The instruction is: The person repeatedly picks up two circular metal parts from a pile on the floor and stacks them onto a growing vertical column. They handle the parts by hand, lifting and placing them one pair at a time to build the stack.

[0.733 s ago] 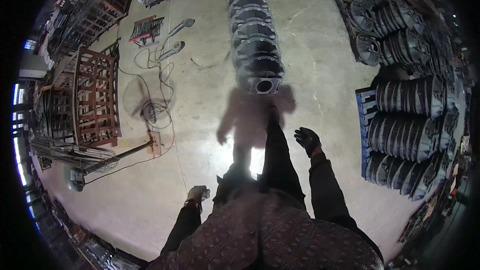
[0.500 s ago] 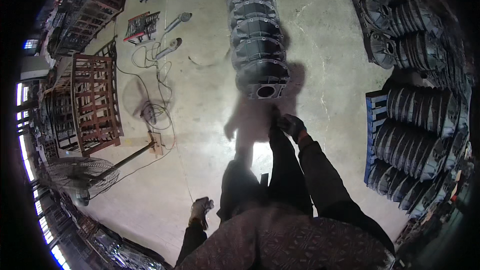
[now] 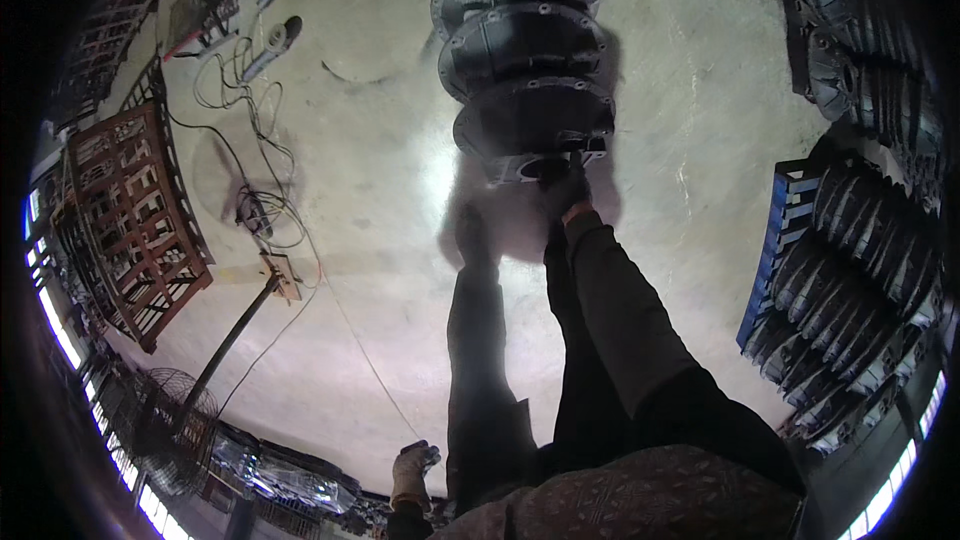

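A row of dark, bell-shaped metal housings stretches away from me on the floor, nested one against another. The nearest housing has a flat end flange with a round opening facing me. At the right side of this opening is my dark-gloved right hand, its fingers closed on the flange edge; their tips are lost in the dark. My left hand, in a pale glove with dark fingertips, hangs low beside my left leg. Its fingers are curled, and whatever they may hold is hidden.
To the right, a blue pallet carries several stacks of similar housings. Reddish-brown metal crates stand at left. A pedestal fan lies lower left, with cables on the floor. Two grey cylindrical tools lie beyond them.
I have moved closer to the row and bent toward it. My right hand has gone forward from the space before the nearest housing to its flange. The left hand stays low and curled.
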`<act>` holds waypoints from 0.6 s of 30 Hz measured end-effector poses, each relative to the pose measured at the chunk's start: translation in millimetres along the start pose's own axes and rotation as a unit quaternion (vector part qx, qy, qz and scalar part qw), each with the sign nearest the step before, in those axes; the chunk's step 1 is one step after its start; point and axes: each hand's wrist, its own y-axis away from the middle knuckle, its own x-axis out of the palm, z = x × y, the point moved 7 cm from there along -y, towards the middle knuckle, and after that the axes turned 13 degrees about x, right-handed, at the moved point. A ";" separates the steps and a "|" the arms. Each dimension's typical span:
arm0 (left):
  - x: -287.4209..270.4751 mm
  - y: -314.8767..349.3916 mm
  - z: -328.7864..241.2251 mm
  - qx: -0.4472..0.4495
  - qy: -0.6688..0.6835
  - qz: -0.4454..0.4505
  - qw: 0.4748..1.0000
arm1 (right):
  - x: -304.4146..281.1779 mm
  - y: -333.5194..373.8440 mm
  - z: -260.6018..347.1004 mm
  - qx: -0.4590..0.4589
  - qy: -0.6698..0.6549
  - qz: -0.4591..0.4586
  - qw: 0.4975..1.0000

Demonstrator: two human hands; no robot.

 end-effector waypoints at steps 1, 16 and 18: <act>-2.5 -10.3 -8.2 0.005 0.032 -0.020 0.999 | -3.4 -8.0 3.0 -0.032 -0.046 -0.006 0.998; 0.7 -34.5 -60.6 0.048 -0.125 0.013 0.991 | -11.8 -60.0 -4.6 -0.199 -0.242 -0.028 0.949; -2.3 -32.9 -62.6 0.049 -0.068 0.015 0.996 | -11.9 -59.3 -12.7 -0.210 -0.237 -0.047 0.947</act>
